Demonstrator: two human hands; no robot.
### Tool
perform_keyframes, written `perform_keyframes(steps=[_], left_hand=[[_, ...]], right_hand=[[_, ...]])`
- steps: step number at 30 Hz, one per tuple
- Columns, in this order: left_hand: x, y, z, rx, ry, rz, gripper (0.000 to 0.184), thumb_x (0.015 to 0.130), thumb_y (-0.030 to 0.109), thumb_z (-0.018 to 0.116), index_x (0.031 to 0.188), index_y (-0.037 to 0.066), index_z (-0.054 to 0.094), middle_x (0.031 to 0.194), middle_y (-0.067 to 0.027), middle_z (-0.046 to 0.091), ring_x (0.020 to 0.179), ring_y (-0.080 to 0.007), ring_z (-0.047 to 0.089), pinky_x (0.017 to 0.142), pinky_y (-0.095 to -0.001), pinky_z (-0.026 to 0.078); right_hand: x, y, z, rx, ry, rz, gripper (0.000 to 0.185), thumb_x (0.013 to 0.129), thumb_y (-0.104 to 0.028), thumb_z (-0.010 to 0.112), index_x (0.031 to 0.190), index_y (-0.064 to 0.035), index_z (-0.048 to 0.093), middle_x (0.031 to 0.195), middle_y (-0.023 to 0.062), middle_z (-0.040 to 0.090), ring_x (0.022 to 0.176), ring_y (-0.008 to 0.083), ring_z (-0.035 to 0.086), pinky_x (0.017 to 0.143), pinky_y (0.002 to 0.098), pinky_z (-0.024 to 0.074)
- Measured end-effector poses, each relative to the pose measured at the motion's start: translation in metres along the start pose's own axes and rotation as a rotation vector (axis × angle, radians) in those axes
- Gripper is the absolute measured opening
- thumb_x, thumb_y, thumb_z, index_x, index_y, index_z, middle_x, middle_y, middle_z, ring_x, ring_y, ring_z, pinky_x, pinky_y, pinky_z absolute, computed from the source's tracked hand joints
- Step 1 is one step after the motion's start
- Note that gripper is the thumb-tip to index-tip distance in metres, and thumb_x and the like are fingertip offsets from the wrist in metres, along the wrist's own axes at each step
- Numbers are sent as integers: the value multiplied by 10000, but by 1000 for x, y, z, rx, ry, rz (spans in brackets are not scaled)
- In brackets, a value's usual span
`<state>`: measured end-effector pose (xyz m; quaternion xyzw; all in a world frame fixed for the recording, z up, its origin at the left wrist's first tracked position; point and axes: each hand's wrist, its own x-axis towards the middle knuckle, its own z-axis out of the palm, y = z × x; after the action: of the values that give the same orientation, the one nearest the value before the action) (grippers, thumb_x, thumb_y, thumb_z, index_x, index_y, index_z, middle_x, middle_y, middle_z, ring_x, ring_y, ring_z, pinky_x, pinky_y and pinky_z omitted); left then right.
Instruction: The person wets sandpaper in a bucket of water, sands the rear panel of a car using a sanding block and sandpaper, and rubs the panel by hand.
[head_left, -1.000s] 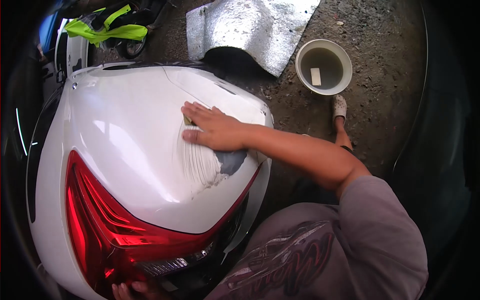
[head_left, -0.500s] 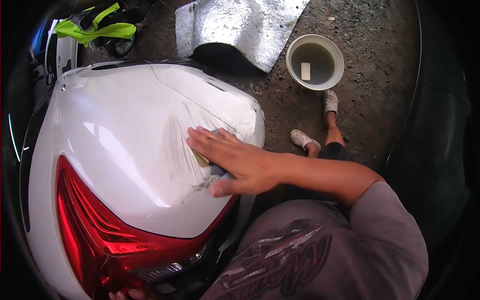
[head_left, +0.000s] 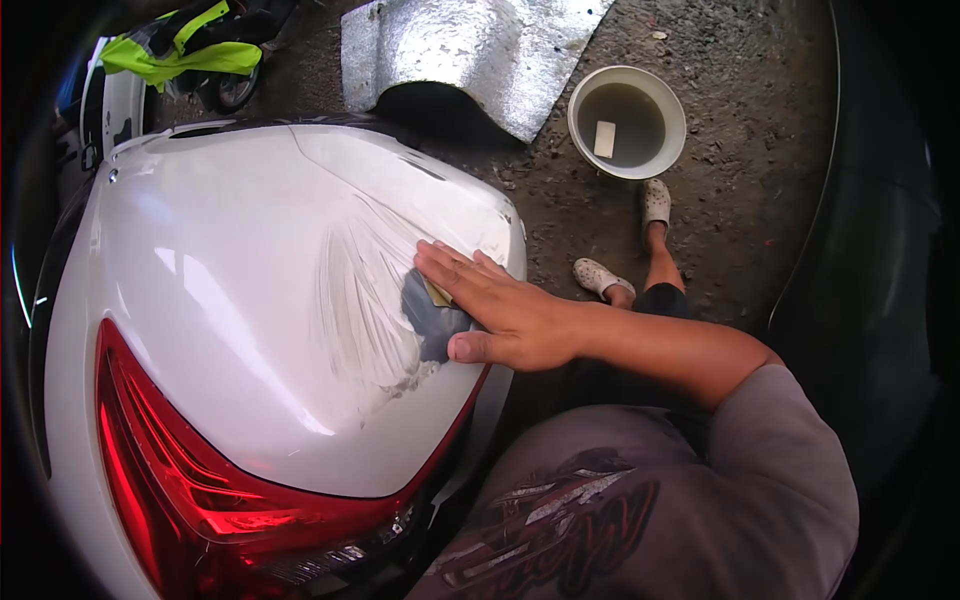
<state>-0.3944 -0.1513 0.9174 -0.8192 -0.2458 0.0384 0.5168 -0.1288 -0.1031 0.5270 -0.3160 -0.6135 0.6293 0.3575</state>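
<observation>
My right hand (head_left: 510,312) — flat, thumb spread | pad (head_left: 437,292): under my fingers at the grey patch (head_left: 424,318) on the car (head_left: 230,250), mostly hidden, one edge showing | tail lamp (head_left: 200,490): cut off at bottom

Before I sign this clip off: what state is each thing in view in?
White car panel: coated with pale streaks, grey patch showing
Right hand: open, fingers extended
Yellowish pad: partly hidden under the hand
Tail light: fitted, lit or unlit unclear
Bucket: upright, holding murky liquid
Pale block: in the liquid
Silvery sheet: bent
Clogs: worn
</observation>
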Motion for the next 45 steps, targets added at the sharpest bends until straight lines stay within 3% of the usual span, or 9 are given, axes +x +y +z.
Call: perform_keyframes(steps=[6, 16, 19, 23, 30, 34, 36, 38, 45], left_hand=[[7, 4, 16, -293, 196, -24, 330, 1100, 251, 580, 1082, -74, 634, 1142, -207, 582, 816, -308, 680, 720, -400, 648], [-2, 3, 30, -328, 348, -74, 340, 1074, 246, 608, 1038, -85, 672, 1057, -200, 637, 823, -311, 677, 696, -412, 637], [1, -2, -5, -33, 85, 3, 330, 1070, 263, 613, 1028, -54, 697, 956, -134, 687, 852, -297, 692, 728, -397, 622], [-11, -3, 14, -65, 276, -50, 313, 1067, 271, 613, 989, -14, 717, 895, -78, 708, 864, -285, 703, 768, -380, 610], [-3, 3, 3, -72, 237, -117, 334, 1061, 285, 604, 892, 21, 720, 882, -81, 696, 839, -264, 692, 769, -382, 591], [-9, -1, 11, -87, 252, -105, 333, 1061, 285, 604, 894, 20, 719, 879, -81, 694, 840, -263, 691, 768, -382, 589], [-11, 0, 8, -69, 253, -110, 332, 1061, 285, 604, 895, 20, 719, 877, -80, 693, 840, -262, 690, 767, -381, 588], [-11, -4, 1, -56, 219, -108, 332, 1061, 284, 604, 896, 20, 719, 875, -80, 692, 840, -262, 689, 766, -381, 587], [-10, -1, 7, -74, 210, -125, 330, 1061, 284, 604, 900, 19, 718, 870, -79, 688, 841, -259, 687, 763, -380, 584]], right_hand=[[172, 37, -18, 62, -19, 94, 1023, 1094, -777, 188, 1737, 15, 115, 1826, 226, 89, 1705, 316, 38, 1361, 529, 67], [6, -25, 5, -107, 101, -185, 1077, 1063, -803, 317, 1733, 19, 130, 1809, 267, 121, 1696, 365, 98, 1346, 593, 99], [40, 6, 4, 31, 84, 125, 1099, 1044, -804, 383, 1747, -8, 98, 1807, 267, 137, 1692, 410, 59, 1353, 555, 76], [-30, -73, 15, -53, 127, -118, 965, 1114, -712, 301, 1741, 2, 136, 1819, 235, 125, 1701, 334, 74, 1354, 559, 62], [19, -23, 2, 42, 91, 204, 910, 1133, -656, 340, 1734, 8, 183, 1800, 268, 172, 1697, 342, 112, 1364, 510, 76], [-26, -99, 6, -62, 80, -145, 914, 1133, -656, 352, 1735, 9, 175, 1800, 273, 168, 1691, 372, 121, 1366, 441, 107], [2, -56, -8, -104, 47, -97, 913, 1131, -655, 356, 1733, 9, 181, 1802, 275, 150, 1689, 382, 117, 1364, 412, 120], [33, -12, -15, 137, 58, 283, 1052, 1081, -756, 373, 1709, 68, 192, 1785, 306, 176, 1687, 391, 129, 1364, 464, 116], [-1, -67, 0, -127, 59, -130, 949, 1112, -693, 361, 1739, -7, 169, 1796, 282, 163, 1681, 395, 152, 1362, 454, 127]])
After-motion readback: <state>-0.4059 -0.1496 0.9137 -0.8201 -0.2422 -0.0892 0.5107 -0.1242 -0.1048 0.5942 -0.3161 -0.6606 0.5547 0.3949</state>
